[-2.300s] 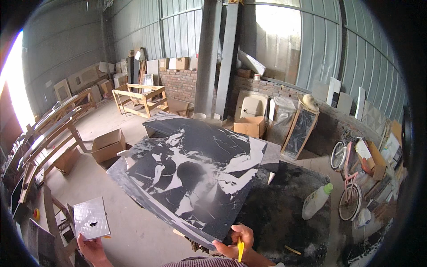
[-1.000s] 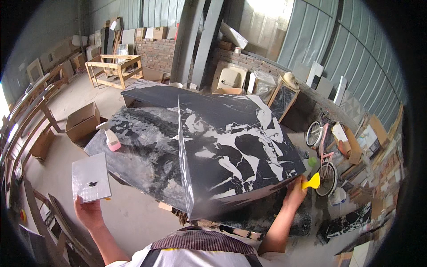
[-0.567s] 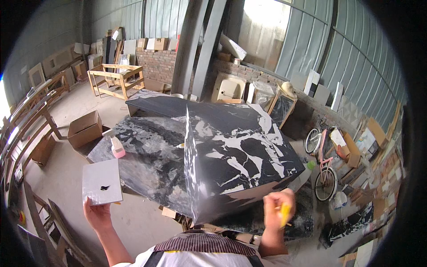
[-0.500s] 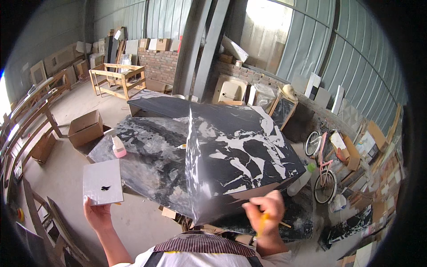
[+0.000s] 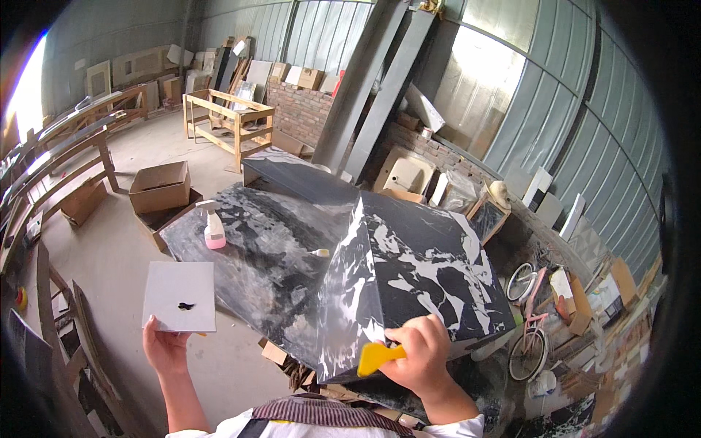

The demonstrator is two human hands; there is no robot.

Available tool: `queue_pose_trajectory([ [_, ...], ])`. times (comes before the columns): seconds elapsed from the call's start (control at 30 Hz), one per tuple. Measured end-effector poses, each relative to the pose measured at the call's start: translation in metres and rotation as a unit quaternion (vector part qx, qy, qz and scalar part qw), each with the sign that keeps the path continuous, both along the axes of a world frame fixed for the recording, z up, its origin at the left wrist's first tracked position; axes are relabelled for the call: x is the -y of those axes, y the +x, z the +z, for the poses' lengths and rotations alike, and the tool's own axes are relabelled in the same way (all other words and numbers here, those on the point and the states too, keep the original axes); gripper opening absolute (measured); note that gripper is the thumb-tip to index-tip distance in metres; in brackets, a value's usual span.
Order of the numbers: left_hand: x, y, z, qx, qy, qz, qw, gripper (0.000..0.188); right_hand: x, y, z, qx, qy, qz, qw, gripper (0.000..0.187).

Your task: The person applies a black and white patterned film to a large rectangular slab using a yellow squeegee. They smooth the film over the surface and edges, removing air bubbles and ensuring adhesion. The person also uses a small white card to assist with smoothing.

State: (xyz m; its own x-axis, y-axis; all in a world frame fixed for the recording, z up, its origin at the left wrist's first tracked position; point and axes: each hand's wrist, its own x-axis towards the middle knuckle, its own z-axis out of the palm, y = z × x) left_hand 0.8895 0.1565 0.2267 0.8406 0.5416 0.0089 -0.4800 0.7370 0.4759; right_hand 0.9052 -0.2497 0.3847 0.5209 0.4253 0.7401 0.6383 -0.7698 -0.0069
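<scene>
A pale square tile (image 5: 175, 288) bearing a black dab (image 5: 186, 306) was pinched at its lower edge by the left hand's (image 5: 166, 350) grip. A yellow scraper (image 5: 378, 358) was clasped in the right hand (image 5: 422, 352) before the marble-patterned box (image 5: 438, 255) on the bench (image 5: 252, 266); whether the box was touched could not be told.

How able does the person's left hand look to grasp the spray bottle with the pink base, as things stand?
Probably not: the left hand is occupied, holding a pale panel. The spray bottle itself stands uncovered, but farther forward, so the hand would likely need freeing and a longer reach.
</scene>
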Motion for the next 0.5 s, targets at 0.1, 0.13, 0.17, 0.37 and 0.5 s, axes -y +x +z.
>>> queue_pose_trajectory([
  [0.1,0.002,0.005,0.004,-0.013,-0.005,0.005,1.0,0.044,0.008,0.002,-0.004,0.018,0.002,0.018,1.0,0.026],
  [0.13,0.002,0.007,0.005,-0.017,-0.007,0.008,1.0,0.045,0.011,0.002,-0.004,0.019,-0.003,0.022,1.0,0.026],
  [0.17,0.003,0.009,0.006,-0.025,-0.003,0.015,1.0,0.045,0.014,0.002,-0.007,0.03,-0.007,0.027,0.999,0.027],
  [0.37,-0.003,0.026,0.001,-0.047,0.005,0.005,0.999,0.046,0.042,-0.014,-0.011,0.028,-0.018,0.027,0.999,0.023],
  [0.5,-0.006,0.042,-0.001,-0.057,0.02,-0.007,0.998,0.045,0.053,-0.024,-0.009,0.033,-0.025,0.014,0.999,0.029],
])
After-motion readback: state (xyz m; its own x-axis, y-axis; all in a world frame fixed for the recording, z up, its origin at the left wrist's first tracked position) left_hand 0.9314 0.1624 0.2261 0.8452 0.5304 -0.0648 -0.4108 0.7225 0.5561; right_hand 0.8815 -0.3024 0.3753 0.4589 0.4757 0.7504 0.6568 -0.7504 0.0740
